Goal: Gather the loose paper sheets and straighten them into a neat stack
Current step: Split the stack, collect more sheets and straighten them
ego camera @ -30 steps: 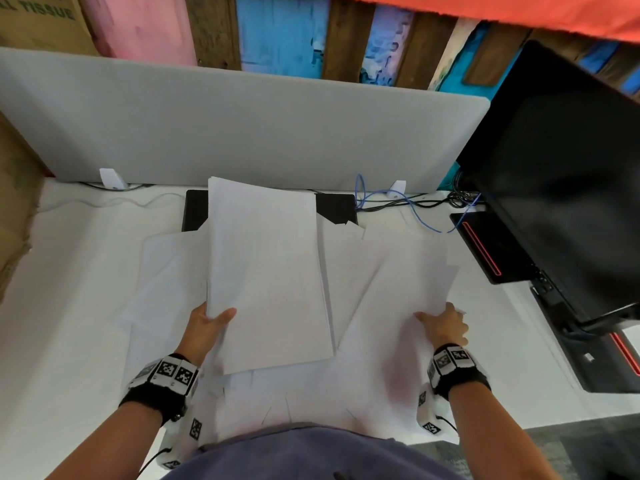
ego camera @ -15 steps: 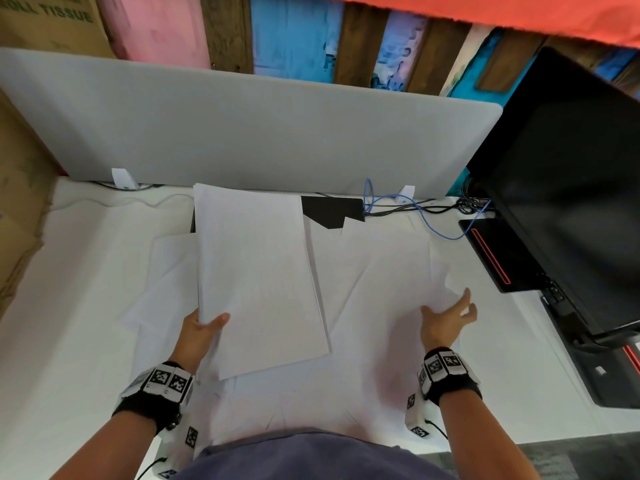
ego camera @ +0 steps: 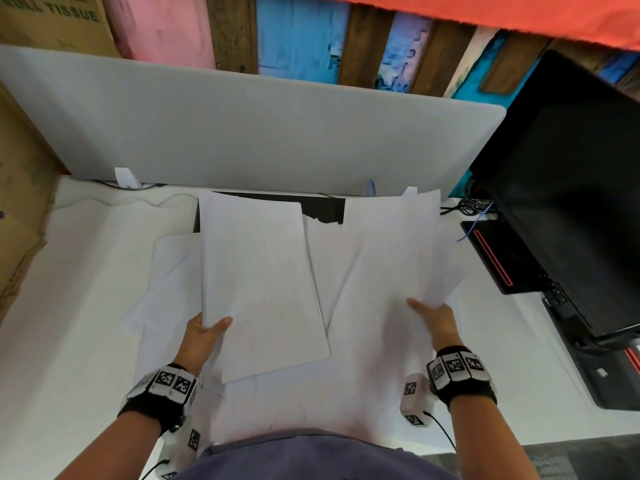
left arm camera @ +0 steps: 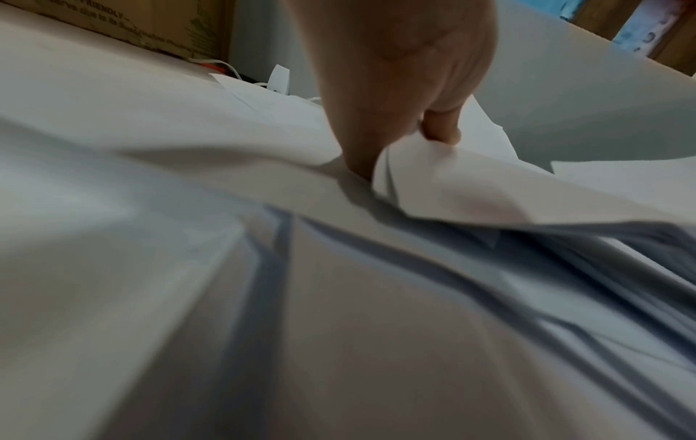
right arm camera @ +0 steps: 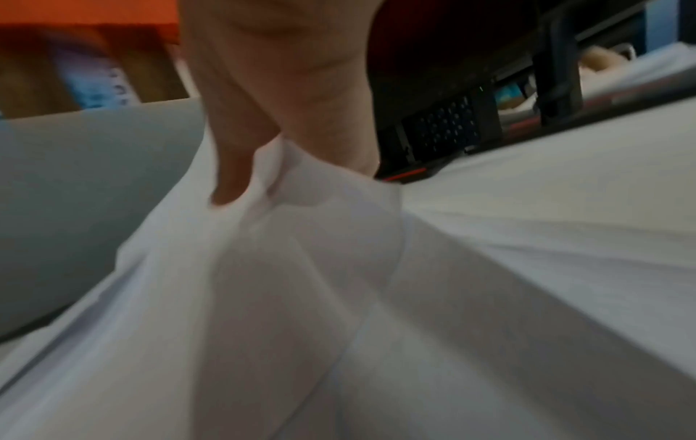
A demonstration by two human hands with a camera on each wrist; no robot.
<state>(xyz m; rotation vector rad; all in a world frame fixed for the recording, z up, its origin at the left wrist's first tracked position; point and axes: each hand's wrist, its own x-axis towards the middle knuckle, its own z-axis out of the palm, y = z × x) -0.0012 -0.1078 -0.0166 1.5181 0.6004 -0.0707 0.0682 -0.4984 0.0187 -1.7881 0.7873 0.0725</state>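
Observation:
White paper sheets lie spread over the white desk in front of me. My left hand (ego camera: 204,332) pinches the left edge of a lifted stack of sheets (ego camera: 258,282), thumb on top; the left wrist view shows the same left hand (left arm camera: 399,119) with the stack's edge (left arm camera: 433,184) bent between thumb and fingers. My right hand (ego camera: 433,317) grips a raised bundle of sheets (ego camera: 394,258) at its near right edge, thumb on top. The right wrist view shows this right hand (right arm camera: 278,148) with the bundle (right arm camera: 301,238) bunched in its fingers. More loose sheets (ego camera: 166,271) lie flat underneath.
A grey divider panel (ego camera: 242,129) stands along the back of the desk (ego camera: 69,306). A black monitor (ego camera: 571,188) and its base (ego camera: 498,258) fill the right side. Cables (ego camera: 474,206) run behind the papers. A cardboard box (ego camera: 20,220) stands at the left edge.
My right hand went from reaching flat over the right-hand sheets to gripping them, and it has lifted that bundle up off the desk. The left hand keeps holding its stack, nearly unmoved.

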